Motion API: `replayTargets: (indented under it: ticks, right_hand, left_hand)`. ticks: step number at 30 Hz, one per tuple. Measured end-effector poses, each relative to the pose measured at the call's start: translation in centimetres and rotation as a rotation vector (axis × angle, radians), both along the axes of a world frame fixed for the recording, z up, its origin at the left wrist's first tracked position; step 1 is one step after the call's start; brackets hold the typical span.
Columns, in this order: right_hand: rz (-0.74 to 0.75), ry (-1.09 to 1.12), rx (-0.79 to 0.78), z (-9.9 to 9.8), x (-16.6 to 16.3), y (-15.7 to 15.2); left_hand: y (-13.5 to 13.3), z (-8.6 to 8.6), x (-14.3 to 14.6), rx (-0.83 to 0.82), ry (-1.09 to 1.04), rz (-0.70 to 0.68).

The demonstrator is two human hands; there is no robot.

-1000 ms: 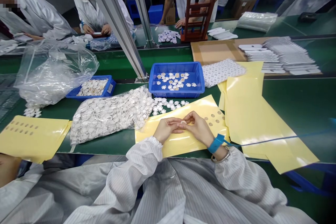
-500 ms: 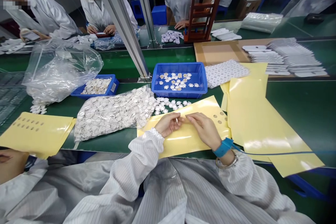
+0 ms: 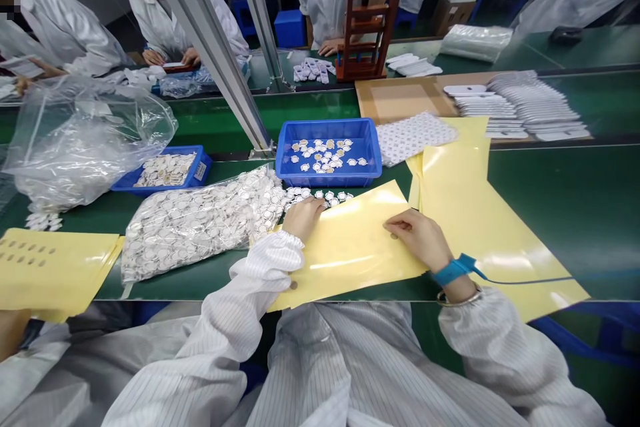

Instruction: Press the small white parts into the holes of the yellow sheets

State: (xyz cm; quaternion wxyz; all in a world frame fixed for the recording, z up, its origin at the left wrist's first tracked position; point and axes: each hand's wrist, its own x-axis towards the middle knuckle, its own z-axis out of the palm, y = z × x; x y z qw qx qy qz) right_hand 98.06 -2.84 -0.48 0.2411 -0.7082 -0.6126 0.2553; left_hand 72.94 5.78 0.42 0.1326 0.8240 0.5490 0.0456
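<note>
My left hand reaches over the far edge of a yellow sheet, its fingers bent together at the loose white round pieces. The back of the hand hides whatever is between its fingertips. On the right part of the same sheet, my right hand has thumb and fingers pinched together, low over the surface. A small grey-brown disc shows at these fingertips. Another such disc lies on the sheet by my left sleeve.
Behind the sheet stands a blue tray with scattered white pieces. Left of it lies a clear bag full of white pieces. More yellow sheets lie right. A metal post rises beyond. A neighbour's dotted sheet is at far left.
My hands, close together over the sheet before, have moved apart. The left went away from me to the loose pieces, the right to the sheet's right part. The view has turned slightly right.
</note>
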Motion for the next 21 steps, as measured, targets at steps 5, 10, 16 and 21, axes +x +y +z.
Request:
replayTargets:
  ticks: [5,10,16,21]
  right_hand:
    - [-0.038,0.013,-0.016,-0.6,0.1,0.6]
    - [-0.029,0.148,-0.025,-1.2,0.4,0.9]
    - [-0.09,0.144,0.051,-1.8,0.2,0.6]
    - [-0.074,0.265,-0.01,-1.5,0.6,0.7]
  left_hand:
    - [1.1,-0.3,-0.6,-0.068,-0.191,0.073]
    - [2.3,-1.0,-1.2,-0.139,-0.44,0.167]
    - [0.9,0.0,-1.1,-0.327,-0.836,0.336]
    - [-2.7,1.2,0.6,-0.829,-1.132,0.409]
